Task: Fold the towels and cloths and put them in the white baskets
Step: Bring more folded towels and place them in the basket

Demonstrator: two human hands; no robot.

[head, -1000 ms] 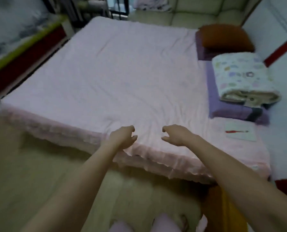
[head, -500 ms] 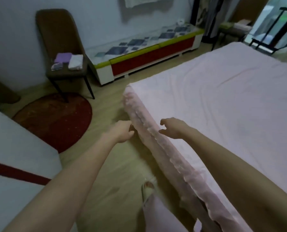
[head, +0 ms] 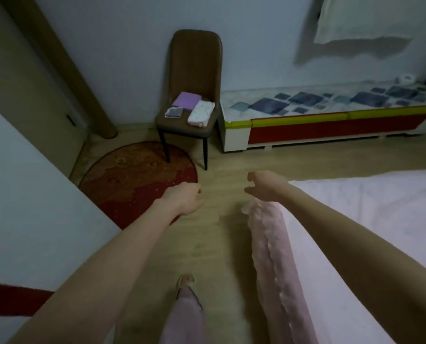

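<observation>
View swung from bed to brown padded chair (head: 187, 120) | left hand (head: 182, 201), right hand (head: 265, 186) loose, empty | folded purple, white, grey cloths (head: 191, 108): soft, light; likely lift by folded edges

Three folded cloths lie on the brown chair (head: 194, 70): one purple cloth (head: 186, 100), one white patterned cloth (head: 201, 113), one small grey cloth (head: 173, 112). One round red rug (head: 132, 180) lies under the chair's front legs.

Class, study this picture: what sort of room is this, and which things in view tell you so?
Most likely a home bedroom: a pink-sheeted bed with frilled edge, a brown padded chair bearing folded cloths, and a round red rug.
</observation>
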